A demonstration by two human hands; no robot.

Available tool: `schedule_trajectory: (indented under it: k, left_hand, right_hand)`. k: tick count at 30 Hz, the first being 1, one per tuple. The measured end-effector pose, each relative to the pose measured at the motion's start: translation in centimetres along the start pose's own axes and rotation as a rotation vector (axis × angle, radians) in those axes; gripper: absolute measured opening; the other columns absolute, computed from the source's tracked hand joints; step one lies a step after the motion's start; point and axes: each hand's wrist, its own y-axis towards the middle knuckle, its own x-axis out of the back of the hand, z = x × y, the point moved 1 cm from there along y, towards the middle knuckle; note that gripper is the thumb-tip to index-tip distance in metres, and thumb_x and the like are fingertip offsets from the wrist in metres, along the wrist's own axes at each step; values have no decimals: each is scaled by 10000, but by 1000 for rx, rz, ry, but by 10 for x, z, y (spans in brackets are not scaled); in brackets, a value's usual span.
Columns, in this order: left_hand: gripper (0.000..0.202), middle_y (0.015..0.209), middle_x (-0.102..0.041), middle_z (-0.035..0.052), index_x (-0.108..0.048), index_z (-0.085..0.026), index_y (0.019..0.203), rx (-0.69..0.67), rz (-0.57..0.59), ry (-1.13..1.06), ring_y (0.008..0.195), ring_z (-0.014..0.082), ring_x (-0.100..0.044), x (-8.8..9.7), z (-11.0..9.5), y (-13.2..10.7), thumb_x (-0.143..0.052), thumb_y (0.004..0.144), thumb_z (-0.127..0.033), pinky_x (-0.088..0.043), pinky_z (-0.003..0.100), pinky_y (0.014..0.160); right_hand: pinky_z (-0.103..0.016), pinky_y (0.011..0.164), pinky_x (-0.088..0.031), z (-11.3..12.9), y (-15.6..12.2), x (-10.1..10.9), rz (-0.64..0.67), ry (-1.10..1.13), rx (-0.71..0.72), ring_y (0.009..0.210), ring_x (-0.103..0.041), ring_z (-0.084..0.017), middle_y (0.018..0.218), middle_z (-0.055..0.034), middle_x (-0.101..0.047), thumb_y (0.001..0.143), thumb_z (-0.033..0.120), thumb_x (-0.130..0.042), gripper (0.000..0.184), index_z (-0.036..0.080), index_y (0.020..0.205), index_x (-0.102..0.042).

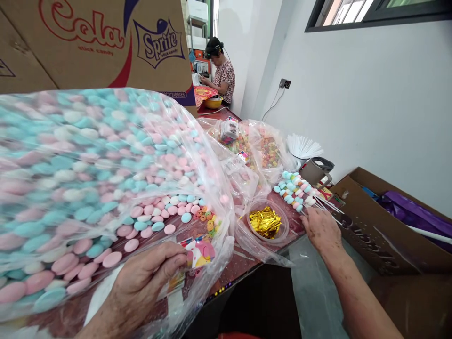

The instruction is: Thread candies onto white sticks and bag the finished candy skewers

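My left hand (141,282) is closed in a pinch on a small printed unicorn sticker (199,252), at the mouth of a big clear bag of pink, blue and white candy discs (81,188). My right hand (319,228) rests on the table edge, fingers curled over the white sticks of candy skewers (294,188) lying in a row. Between the hands stands a clear round tub with gold foil ties (265,221).
Bags of colourful ring candy (263,146) lie further back beside a cup of white sticks (302,147) and a grey mug (318,170). An open cardboard box (381,240) stands at right, printed cartons (106,42) at left. Another person (221,70) sits working at the far end.
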Motion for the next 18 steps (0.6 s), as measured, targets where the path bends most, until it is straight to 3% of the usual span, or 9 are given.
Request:
schedule_trajectory:
  k: [4, 10, 18]
  left_hand:
    - [148, 662, -699, -39, -671, -237, 759, -7, -23, -8, 565, 112, -634, -1, -2, 0, -577, 846, -311, -486, 135, 534]
    - [198, 645, -692, -33, -676, -224, 748, 36, 4, 0, 558, 112, -624, 0, 0, 0, -573, 854, -356, -479, 134, 528]
    - [176, 653, -685, -37, -680, -233, 775, 66, 21, -36, 563, 110, -620, -4, 10, -4, -586, 850, -362, -473, 132, 537]
  right_hand:
    - [-349, 710, -413, -10, -7, -15, 32, -68, 4, 810, -592, -271, 808, -136, -663, 868, 181, -502, 160, 162, 759, -618]
    - [-286, 648, -393, -16, -6, -21, 26, -76, -22, 774, -601, -199, 810, -69, -667, 931, 217, -429, 233, 183, 780, -604]
    - [-264, 569, -352, -24, 1, 1, -23, -127, 7, 820, -594, -180, 978, -63, -661, 963, 267, -398, 246, 204, 977, -636]
